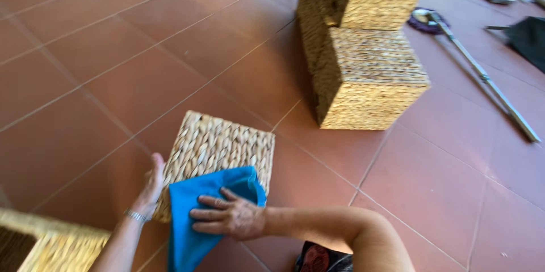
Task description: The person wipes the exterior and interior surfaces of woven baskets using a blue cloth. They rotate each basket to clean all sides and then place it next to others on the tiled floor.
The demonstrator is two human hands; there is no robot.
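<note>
Hands [227,215] on cloth-draped woven basket [218,147]

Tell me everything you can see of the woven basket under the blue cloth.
The square woven straw basket looks like pale braided fibre and sits on the red tiled floor. A blue cloth drapes over its near edge, pressed by the right hand. The left hand steadies its left side.

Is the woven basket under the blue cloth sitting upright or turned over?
Turned over, apparently: the square woven straw basket shows a closed woven face upward, no opening, with the blue cloth draped over it.
</note>
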